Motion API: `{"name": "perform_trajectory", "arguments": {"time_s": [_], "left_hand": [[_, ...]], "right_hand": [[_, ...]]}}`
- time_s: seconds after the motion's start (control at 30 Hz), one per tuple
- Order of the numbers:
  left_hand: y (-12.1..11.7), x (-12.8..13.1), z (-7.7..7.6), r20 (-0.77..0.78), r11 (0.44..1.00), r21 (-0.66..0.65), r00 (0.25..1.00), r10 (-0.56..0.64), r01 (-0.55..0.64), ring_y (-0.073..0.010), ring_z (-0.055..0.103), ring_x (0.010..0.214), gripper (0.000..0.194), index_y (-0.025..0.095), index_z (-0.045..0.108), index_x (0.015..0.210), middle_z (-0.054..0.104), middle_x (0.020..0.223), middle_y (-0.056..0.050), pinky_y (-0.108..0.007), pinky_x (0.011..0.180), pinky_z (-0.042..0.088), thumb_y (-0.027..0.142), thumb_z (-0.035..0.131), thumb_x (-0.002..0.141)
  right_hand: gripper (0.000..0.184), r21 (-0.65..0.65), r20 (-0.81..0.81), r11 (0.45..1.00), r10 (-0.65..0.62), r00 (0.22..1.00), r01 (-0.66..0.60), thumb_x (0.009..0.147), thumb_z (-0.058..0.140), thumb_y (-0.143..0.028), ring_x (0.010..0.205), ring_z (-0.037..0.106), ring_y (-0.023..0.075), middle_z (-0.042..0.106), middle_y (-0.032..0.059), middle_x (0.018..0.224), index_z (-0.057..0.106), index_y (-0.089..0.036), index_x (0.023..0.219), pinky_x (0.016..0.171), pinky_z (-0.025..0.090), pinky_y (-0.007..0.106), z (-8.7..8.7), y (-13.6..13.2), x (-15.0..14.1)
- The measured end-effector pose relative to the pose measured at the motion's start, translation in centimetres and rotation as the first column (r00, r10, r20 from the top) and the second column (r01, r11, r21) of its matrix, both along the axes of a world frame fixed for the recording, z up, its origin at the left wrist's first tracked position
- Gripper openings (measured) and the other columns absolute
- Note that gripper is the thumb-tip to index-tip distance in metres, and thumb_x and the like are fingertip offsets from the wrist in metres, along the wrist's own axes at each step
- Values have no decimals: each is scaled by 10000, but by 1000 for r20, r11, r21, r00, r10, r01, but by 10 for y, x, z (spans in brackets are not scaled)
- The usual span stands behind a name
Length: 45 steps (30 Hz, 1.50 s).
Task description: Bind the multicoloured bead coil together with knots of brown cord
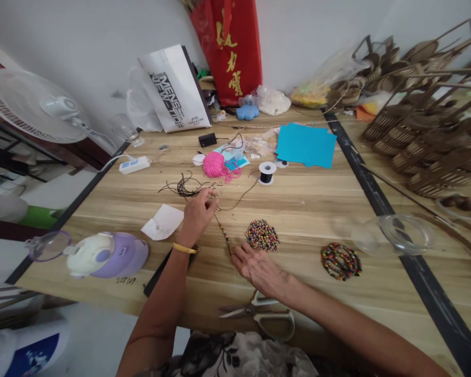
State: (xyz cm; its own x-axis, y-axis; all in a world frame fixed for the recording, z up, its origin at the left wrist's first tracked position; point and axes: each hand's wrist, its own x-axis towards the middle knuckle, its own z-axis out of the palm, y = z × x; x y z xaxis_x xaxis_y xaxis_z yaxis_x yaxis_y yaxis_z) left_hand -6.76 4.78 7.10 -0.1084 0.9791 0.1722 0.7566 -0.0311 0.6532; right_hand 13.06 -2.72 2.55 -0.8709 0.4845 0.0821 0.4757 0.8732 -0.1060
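My left hand [198, 214] is closed in a pinch on a thin dark cord [235, 200] that carries several small beads [223, 233] and runs down toward my right hand. My right hand [257, 267] lies on the wooden table [310, 199], fingers stretched toward the cord's lower end, just below a pile of mixed-colour beads [261, 235]. A second flat pile of beads [340, 260] lies further right. A tangle of dark cord [182, 186] sits above my left hand, and a black thread spool [267, 172] stands beyond it.
Scissors [259, 314] lie at the table's near edge. A purple and white bottle [105, 255], white paper [163, 221], pink yarn [214, 164], blue sheets [306, 144], a clear lid [404, 233], bags, a fan [31, 107] and woven baskets [427, 131] surround the work area.
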Motion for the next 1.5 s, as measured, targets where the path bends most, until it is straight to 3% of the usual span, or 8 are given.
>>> {"name": "perform_trajectory", "arguments": {"time_s": [0.13,0.27,0.37,0.53,0.7,0.87,1.13,1.5], "left_hand": [[6,-8,-10,-279,998,13,958,64,-63,-185,564,614,158,233,612,973,628,638,9,-250,581,328,252,597,816],[13,-19,-21,-322,997,69,944,63,-43,-213,590,721,145,230,614,949,640,729,-20,-272,661,395,184,546,830],[14,-26,-26,-368,997,81,930,19,11,-246,575,915,196,199,615,982,626,931,-81,-338,819,436,136,508,830],[2,-29,-27,-418,986,83,904,-95,143,-290,447,1176,296,164,592,1097,513,1203,-124,-451,1048,341,111,509,817],[-16,-29,-31,-373,937,-84,861,-345,339,-225,538,1021,231,168,619,991,603,1038,-72,-417,1004,394,79,483,827],[-22,-26,-41,-372,895,-183,814,-445,406,-226,537,979,190,165,620,899,602,973,-72,-412,963,414,62,475,832],[-17,-27,-47,-371,905,-203,825,-425,375,-211,551,885,153,169,598,786,597,869,-62,-362,877,438,133,474,867],[-23,-32,-22,-63,940,-220,958,-281,261,-161,567,607,79,189,613,759,630,657,-8,-246,587,403,226,547,782]], "right_hand": [[129,-12,10,1000,6,1000,-6,881,531,-59,938,512,246,574,107,996,550,-136,982,580,477,296,-2,2,0],[131,-19,33,1000,-23,999,23,889,523,-62,939,509,249,569,103,971,555,-134,993,595,474,302,-2,3,5],[116,-8,37,999,-41,998,41,893,525,-66,933,501,242,567,99,963,557,-136,980,607,469,296,-3,6,10],[80,21,41,997,-73,996,72,904,524,-75,950,482,250,562,103,966,567,-134,936,607,457,297,-5,11,17],[102,6,24,992,-129,991,129,907,535,-79,957,489,244,559,110,1040,576,-138,979,672,454,308,-4,13,26],[110,-66,6,986,-156,988,156,922,510,-70,932,512,228,570,107,1012,582,-146,955,663,428,293,-2,11,31],[132,-122,53,980,-149,987,154,916,488,-50,900,538,228,582,108,995,579,-144,937,642,416,296,3,10,30],[154,-199,-76,955,-237,968,219,973,423,-123,816,554,165,579,69,944,573,-157,971,635,380,250,-10,12,28]]}}
